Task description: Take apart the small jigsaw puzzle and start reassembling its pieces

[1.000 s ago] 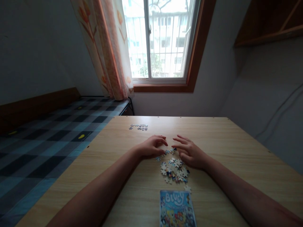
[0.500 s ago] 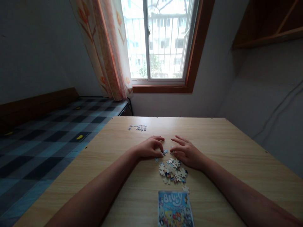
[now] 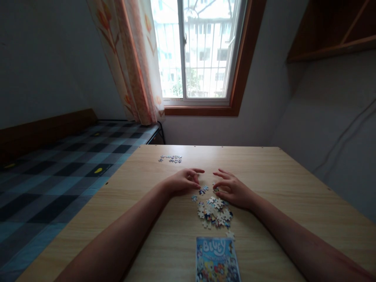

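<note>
A small joined cluster of puzzle pieces (image 3: 203,190) lies between my hands, picture side up. My left hand (image 3: 185,181) hovers just left of it, index finger stretched forward, thumb apart from the cluster, nothing visible in the fingers. On the right, my right hand (image 3: 233,189) has a puzzle piece (image 3: 216,189) between thumb and fingertips, low over the table, its other fingers spread. A single puzzle piece (image 3: 194,198) rests below my left hand. Nearer me is a pile of loose puzzle pieces (image 3: 216,211), many with pale backs up.
The wooden table (image 3: 158,243) carries a puzzle box (image 3: 217,260) printed "Bluey" at the front, with one stray piece (image 3: 230,234) by its top corner. Several puzzle pieces (image 3: 175,158) are laid out at the far left. A checked bed (image 3: 73,164) stands left of the table.
My left hand has drawn back from the joined pieces, leaving them on the table. My right hand has shifted slightly to the right, along with the piece at its fingertips.
</note>
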The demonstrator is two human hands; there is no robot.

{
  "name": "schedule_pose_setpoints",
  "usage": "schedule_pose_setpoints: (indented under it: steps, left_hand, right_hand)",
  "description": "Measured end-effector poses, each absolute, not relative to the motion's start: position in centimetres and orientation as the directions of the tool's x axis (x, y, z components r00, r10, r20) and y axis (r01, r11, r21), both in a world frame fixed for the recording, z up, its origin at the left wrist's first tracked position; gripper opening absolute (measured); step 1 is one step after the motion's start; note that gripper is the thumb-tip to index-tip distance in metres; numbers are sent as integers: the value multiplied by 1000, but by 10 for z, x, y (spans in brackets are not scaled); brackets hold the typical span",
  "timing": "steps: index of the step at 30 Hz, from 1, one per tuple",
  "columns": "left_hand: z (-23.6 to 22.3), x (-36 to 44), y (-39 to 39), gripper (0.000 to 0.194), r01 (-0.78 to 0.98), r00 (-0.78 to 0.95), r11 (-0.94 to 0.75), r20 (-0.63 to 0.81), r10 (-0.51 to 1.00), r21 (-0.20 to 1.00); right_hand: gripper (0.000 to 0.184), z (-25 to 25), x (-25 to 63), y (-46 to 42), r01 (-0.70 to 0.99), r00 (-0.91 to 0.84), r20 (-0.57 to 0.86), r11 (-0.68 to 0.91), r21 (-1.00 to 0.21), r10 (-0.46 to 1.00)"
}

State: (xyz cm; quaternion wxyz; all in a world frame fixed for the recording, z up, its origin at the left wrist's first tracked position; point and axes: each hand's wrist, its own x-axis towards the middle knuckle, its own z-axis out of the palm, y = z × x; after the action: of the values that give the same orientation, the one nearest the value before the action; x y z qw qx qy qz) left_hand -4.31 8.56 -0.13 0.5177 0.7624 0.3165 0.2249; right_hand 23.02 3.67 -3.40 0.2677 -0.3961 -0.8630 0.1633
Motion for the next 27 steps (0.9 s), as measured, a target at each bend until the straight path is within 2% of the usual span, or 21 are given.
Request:
schedule_pose_setpoints:
  steps: [3,7,12,14,17,23,27]
  left_hand:
    - [-3,-40,84,23,246,646,-288,65,761,926]
    - [-9,-32,79,14,314,621,-470,196,759,825]
    - [-13,-18,64,8,391,664,-716,362,654,578]
    - [-12,-14,58,6,409,680,-777,408,609,479]
    - [-9,-12,54,3,412,700,-823,441,561,391]
    - [-7,-14,54,4,416,723,-834,425,545,362]
    - [-6,-14,53,3,414,727,-824,404,556,388]
  right_hand:
    - [15,-33,230,36,582,-550,338,640,-501,764]
    - [16,-33,229,36,572,-557,341,648,-503,757]
    - [20,-34,229,37,575,-566,350,661,-482,747]
    - [19,-34,228,37,567,-570,359,670,-479,739]
    - [19,-34,228,36,553,-558,393,681,-481,731]
    - [17,-32,230,36,624,-384,480,605,-495,789]
    - [16,-36,233,41,729,-324,421,507,-460,848]
